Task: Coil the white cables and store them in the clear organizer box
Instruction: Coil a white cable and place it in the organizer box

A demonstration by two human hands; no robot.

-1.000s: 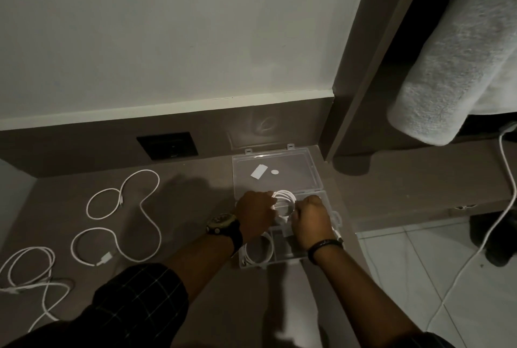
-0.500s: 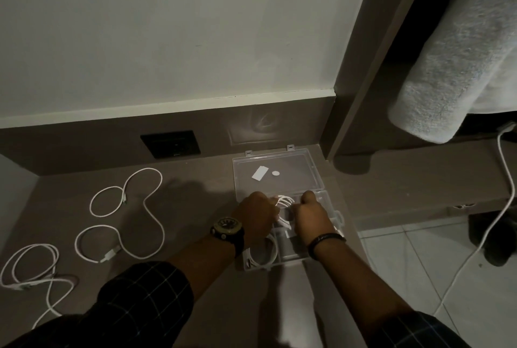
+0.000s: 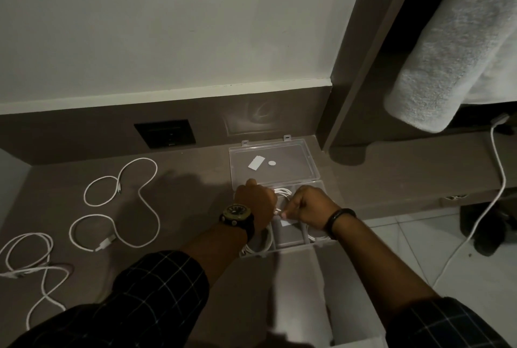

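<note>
The clear organizer box [image 3: 288,235] lies open on the brown counter, its lid [image 3: 272,163] folded back toward the wall. My left hand [image 3: 256,202] and my right hand [image 3: 310,205] both sit over the box's far compartment, fingers closed on a coiled white cable [image 3: 283,192] that rests inside it. Another coiled cable [image 3: 263,244] lies in the near left compartment. Two loose white cables remain on the counter: one looped cable [image 3: 134,202] at the left, and a second cable [image 3: 30,261] at the far left edge.
A black wall socket [image 3: 165,133] is set in the brown backsplash. A grey towel [image 3: 447,54] hangs at the upper right. A white charging cable [image 3: 495,180] runs down to the tiled floor [image 3: 419,249] at the right. The counter's right end drops off beside the box.
Both hands have stayed over the box and shifted slightly, pressing the coil down into the far compartment. The view has drifted a little.
</note>
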